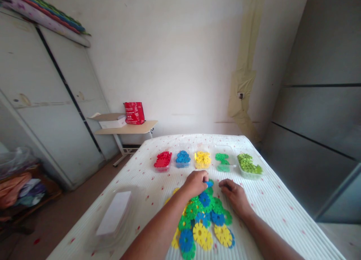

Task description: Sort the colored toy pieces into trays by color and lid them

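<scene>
A loose pile of notched plastic flower discs [200,211] in green, blue and yellow lies on the table in front of me. At its far end my left hand [195,183] is closed, thumb and finger pinching a blue notched disc [209,183]. Just right of the pile rests my right hand [233,192], its fingers loosely bent and apart from the thumb, with no disc visible in them. Beyond the hands, clear tubs hold red discs [163,159], blue discs [182,157], yellow discs [202,159], a few green discs [222,158] and light green discs [248,163].
A clear plastic container [113,218] with a white flat object in it sits at the left of the table [149,215], which has a white ribbed, spotted cover. Behind are a small side table [141,127] with a red bag [134,113], and cabinets on both sides.
</scene>
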A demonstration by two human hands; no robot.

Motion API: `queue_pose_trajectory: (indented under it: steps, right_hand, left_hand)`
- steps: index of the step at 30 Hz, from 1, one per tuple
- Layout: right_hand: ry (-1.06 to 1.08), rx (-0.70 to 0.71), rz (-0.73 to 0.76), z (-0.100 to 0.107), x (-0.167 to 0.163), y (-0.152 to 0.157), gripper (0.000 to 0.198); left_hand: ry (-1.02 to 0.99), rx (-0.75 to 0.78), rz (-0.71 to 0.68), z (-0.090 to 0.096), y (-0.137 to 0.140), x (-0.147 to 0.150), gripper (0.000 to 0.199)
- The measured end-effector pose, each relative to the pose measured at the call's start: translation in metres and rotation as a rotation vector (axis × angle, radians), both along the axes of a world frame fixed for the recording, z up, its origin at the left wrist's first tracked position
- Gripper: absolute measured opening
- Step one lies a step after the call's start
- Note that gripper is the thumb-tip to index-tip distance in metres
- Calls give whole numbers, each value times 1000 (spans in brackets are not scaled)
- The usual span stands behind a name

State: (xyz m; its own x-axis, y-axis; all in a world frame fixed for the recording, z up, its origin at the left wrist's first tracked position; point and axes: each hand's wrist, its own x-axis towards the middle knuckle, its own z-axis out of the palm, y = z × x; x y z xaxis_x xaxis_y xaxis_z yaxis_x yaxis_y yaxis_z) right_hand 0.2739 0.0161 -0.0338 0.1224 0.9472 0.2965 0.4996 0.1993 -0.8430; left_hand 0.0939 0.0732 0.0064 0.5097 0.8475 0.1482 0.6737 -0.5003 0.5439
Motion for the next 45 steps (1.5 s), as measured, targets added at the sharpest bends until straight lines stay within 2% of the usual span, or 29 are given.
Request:
queue_pose_trajectory:
  steps: [2,5,8,16,21,26,29,35,37,39,42,45]
  right_hand:
    - [-1,-3,4,1,0,0,18]
    - [0,-2,3,3,-1,-1,18]
    - [11,-4,4,4,-2,-1,17]
    - [-7,4,11,-2,0,0,17]
    - [-22,-3,23,-3,2,1,19]
    - [-7,-2,16,-2,1,0,18]
    - [-5,-2,13,-1,1,0,18]
    - [-16,10,8,-2,1,0,18]
    - [-9,9,12,-2,1,0,18]
    - [-6,3,15,-3,1,1,18]
    - [-16,-8,20,-3,0,1,17]
    - [-24,-17,22,-2,0,0,17]
  left_hand:
    - [-53,-50,-30,4,0,-7,19]
    - [-143,-206,-115,9,-2,-20,22]
    - [-121,-326,-190,11,-7,-30,25]
    - [90,-235,-166,4,-19,-27,45]
    - [210,-99,-195,7,-21,-24,39]
    - [203,-52,-169,9,-25,-24,33]
    - [130,-97,-133,11,-29,-27,29]
    - [-119,-336,-123,20,-30,-45,21]
    - [-244,-392,-75,24,-24,-53,19]
    - [-354,-411,48,31,-15,-60,18]
    - [-451,-291,312,43,2,-66,23]
    - [-484,-146,443,53,18,-66,33]
